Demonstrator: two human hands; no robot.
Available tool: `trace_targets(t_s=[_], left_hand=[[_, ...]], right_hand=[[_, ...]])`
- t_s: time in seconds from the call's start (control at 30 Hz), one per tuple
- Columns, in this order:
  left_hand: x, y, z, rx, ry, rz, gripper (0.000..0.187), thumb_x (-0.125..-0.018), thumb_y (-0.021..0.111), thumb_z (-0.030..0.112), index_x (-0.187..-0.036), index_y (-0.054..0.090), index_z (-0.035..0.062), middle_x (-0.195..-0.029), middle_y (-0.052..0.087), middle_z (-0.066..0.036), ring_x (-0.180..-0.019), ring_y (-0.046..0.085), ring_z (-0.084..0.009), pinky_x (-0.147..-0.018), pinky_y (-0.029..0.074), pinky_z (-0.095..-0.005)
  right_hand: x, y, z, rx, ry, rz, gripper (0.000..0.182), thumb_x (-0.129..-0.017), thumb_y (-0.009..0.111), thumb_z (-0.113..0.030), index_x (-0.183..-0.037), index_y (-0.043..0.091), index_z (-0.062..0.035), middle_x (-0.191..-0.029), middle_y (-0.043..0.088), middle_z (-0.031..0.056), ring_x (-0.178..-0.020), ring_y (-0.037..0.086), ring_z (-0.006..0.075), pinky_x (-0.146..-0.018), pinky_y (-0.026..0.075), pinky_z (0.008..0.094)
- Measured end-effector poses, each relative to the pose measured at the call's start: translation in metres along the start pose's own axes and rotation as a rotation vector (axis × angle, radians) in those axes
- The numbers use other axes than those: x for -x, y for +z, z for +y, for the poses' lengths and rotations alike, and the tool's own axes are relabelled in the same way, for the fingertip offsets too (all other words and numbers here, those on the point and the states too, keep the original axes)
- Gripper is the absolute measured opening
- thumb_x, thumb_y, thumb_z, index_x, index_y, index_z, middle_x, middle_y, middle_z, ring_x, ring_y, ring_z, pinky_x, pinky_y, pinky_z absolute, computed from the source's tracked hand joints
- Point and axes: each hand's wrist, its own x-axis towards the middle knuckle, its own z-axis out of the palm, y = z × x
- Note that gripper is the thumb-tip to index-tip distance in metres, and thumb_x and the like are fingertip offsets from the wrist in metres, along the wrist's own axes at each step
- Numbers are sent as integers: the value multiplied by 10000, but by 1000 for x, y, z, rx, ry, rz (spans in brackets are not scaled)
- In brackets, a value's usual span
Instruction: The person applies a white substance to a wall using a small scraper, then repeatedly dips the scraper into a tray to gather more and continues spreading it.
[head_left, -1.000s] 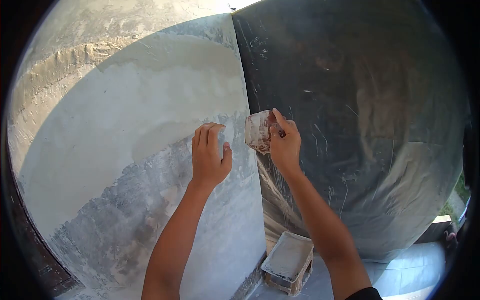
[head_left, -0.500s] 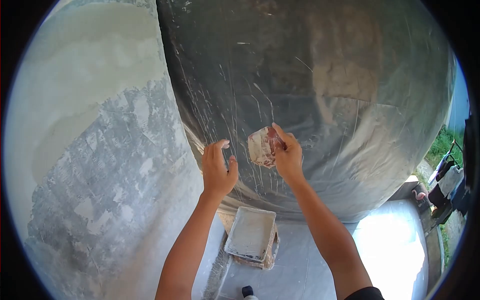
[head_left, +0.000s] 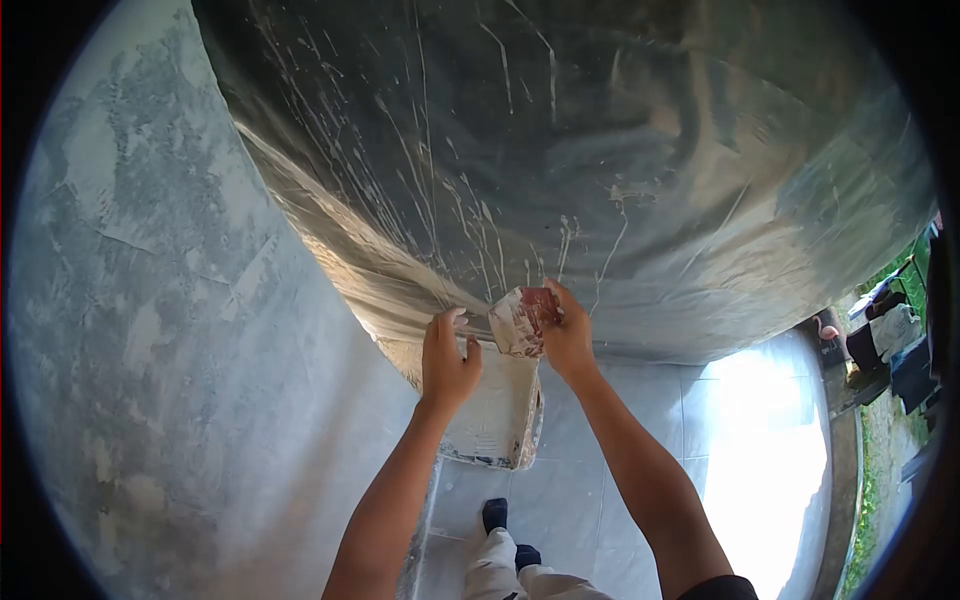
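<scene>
My right hand (head_left: 569, 338) grips a roundish, flat piece (head_left: 520, 322), coated in whitish material with dark red patches. Thumb and fingers hold it by its right side. To the left of the piece, my left hand (head_left: 450, 362) is raised with its fingers curved and spread from the thumb, nothing between them. Below both hands a white-smeared tray (head_left: 490, 425) rests low by the wall's foot, its upper part partly hidden by the held piece and my left hand.
A patchy grey-white wall (head_left: 180, 330) fills the left. Dark plastic sheeting (head_left: 620, 200) with white drips hangs ahead. Grey tiled floor (head_left: 570, 440) lies below, with my feet (head_left: 495, 515) at the bottom. Clothes (head_left: 893, 330) hang at the far right.
The view has tilted downward, bringing my feet and legs into sight. The held piece and my hands now appear over the tray's upper edge, and my hands are slightly closer together.
</scene>
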Motion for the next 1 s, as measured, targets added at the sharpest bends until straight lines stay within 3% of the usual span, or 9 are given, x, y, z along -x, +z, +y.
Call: trace_targets(t_s=[0.27, 0.57, 0.63, 0.7, 0.77, 0.83, 0.87, 0.9, 1.0], left_hand=[[107, 47, -90, 10, -284, -183, 427, -789, 559, 7, -1201, 451, -20, -1060, 537, -217, -1025, 539, -376, -883, 439, -460], [220, 79, -161, -8, -531, -352, 451, -794, 583, 28, -1211, 422, -28, -1099, 515, -245, -1047, 531, -381, -909, 437, -448], [252, 88, -175, 104, -797, -296, 458, -780, 609, 57, -1187, 428, -53, -1092, 514, -253, -1046, 533, -376, -908, 434, -455], [296, 102, -199, 22, -893, -201, 482, -768, 629, 85, -1177, 429, -71, -1096, 517, -253, -1046, 537, -371, -911, 433, -452], [320, 108, -208, -64, -994, -111, 509, -756, 650, 113, -1168, 429, -90, -1101, 519, -252, -1046, 540, -365, -915, 432, -450], [332, 114, -215, 0, -1504, 126, 623, -733, 679, 162, -1213, 410, -131, -1192, 501, -269, -1101, 525, -370, -939, 427, -407], [335, 115, -217, 262, -1763, 236, 727, -769, 666, 291, -1333, 375, -65, -1369, 401, -256, -1245, 438, -354, -1016, 359, -410], [327, 114, -213, 250, -1778, 244, 727, -769, 666, 291, -1333, 375, -65, -1369, 401, -256, -1245, 438, -354, -1016, 359, -410], [321, 119, -211, 769, -1927, 306, 781, -838, 520, 524, -1482, 254, 170, -1539, 219, -120, -1405, 233, -318, -1105, 152, -494]], right_hand=[[51, 49, 119, 192, 256, -2, 372, -815, 593, 13, -1186, 581, -15, -987, 685, 184, -916, 671, 324, -789, 514, 378], [104, 83, 205, 294, 355, -52, 313, -828, 605, -21, -1141, 591, -9, -960, 693, 182, -886, 686, 301, -769, 526, 367], [113, 91, 218, 309, 374, -77, 295, -828, 606, -20, -1123, 598, -4, -957, 695, 177, -887, 687, 298, -767, 526, 366], [119, 98, 236, 324, 400, -107, 276, -829, 608, -19, -1104, 606, 1, -954, 698, 172, -889, 688, 295, -766, 526, 364], [129, 106, 256, 234, 383, -114, 285, -787, 647, -38, -1071, 621, -26, -913, 688, 190, -886, 670, 354, -757, 520, 404], [136, 110, 274, 293, 363, -137, 279, -785, 643, -36, -1062, 622, -34, -909, 685, 191, -878, 665, 363, -749, 518, 413], [139, 112, 280, 345, 327, -152, 272, -782, 638, -35, -1054, 622, -43, -905, 682, 193, -870, 661, 371, -741, 515, 421], [134, 115, 281, 342, 337, -168, 272, -782, 638, -35, -1054, 622, -43, -905, 682, 193, -870, 661, 371, -741, 515, 421], [133, 121, 285, 386, 345, -244, 231, -790, 611, -27, -1020, 625, -49, -905, 677, 191, -866, 653, 378, -726, 507, 438]])
